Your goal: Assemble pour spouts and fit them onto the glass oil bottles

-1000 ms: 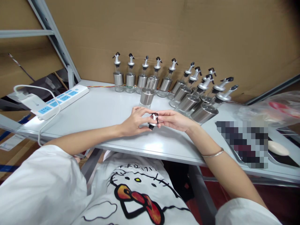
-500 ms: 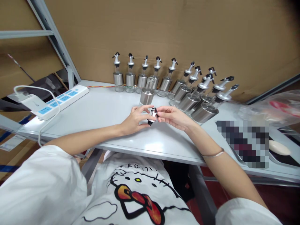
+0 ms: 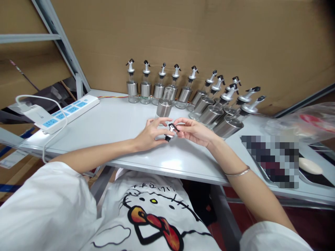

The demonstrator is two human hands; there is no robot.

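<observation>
Between my hands, near the table's front edge, is a silver and black pourer top (image 3: pixel 170 133). My left hand (image 3: pixel 153 134) grips its silver body between thumb and fingers, with the black stopper pointing down. The fingertips of my right hand (image 3: pixel 192 130) pinch the black flap at its upper end. Just behind my hands an open glass bottle with a steel sleeve (image 3: pixel 164 107) stands on the table without a pourer. Behind it and to the right stand several bottles with pourer tops fitted, one of them a steel-sleeved bottle (image 3: pixel 184 94).
A white power strip (image 3: pixel 70 113) with a plugged-in adapter (image 3: pixel 39 116) and cable lies at the left of the table (image 3: pixel 115 118). At the right are a clear plastic bag (image 3: pixel 309 120), a blurred-out flat object (image 3: pixel 272 160) and a pale oval object (image 3: pixel 311 166). Cardboard stands behind.
The black flap on the pourer top has swung from upright to slanting down to the right, with my right fingers on it. My left hand has barely moved.
</observation>
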